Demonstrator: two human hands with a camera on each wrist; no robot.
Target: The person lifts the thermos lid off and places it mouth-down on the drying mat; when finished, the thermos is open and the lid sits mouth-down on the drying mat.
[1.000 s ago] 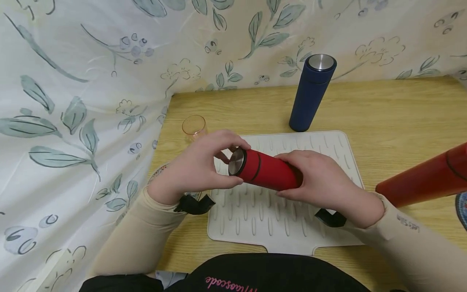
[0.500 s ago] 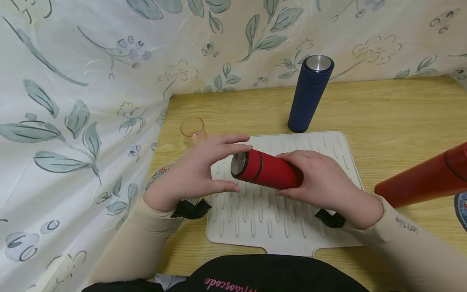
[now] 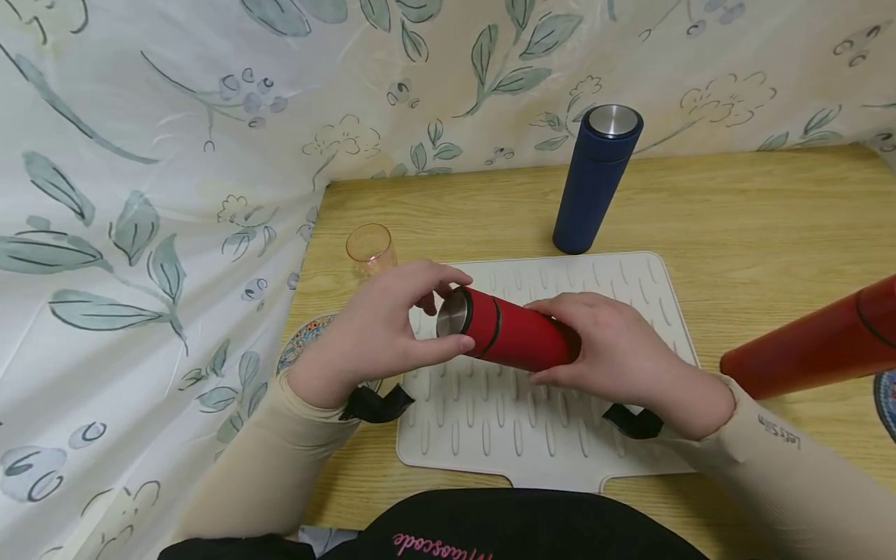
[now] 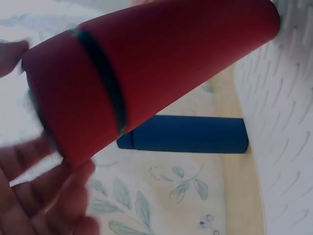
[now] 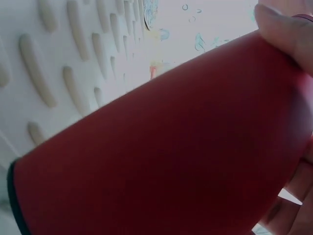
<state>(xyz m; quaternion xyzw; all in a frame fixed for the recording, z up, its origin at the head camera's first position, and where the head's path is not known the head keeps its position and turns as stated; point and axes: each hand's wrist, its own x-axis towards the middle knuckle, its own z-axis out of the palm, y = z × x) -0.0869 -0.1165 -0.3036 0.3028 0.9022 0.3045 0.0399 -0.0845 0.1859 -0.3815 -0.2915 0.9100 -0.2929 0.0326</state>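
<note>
A red thermos flask (image 3: 526, 333) with a dark ring and a silver-topped lid (image 3: 455, 313) is held tilted over the white ribbed mat (image 3: 490, 424). My right hand (image 3: 609, 342) grips the flask near its base, thumb and fingers round the body. At the other end my left hand (image 3: 381, 323) pinches the lid, thumb on the near side and fingers on the far side. Across the left wrist view, the flask (image 4: 161, 58) shows its lid end among the left fingers (image 4: 73, 196). In the right wrist view, the flask (image 5: 166, 137) fills most of the picture.
Behind the mat stands a blue thermos flask (image 3: 596, 183). A pinkish clear glass (image 3: 370, 247) is beyond the left hand, and a patterned plate (image 3: 302, 340) shows beside the left wrist. Another red flask (image 3: 812, 334) is cut off at the right edge. A floral curtain (image 3: 175, 272) borders the table.
Half a second ago my left fingers were spread away from the lid; now they have closed back onto it. The right hand and flask have barely moved.
</note>
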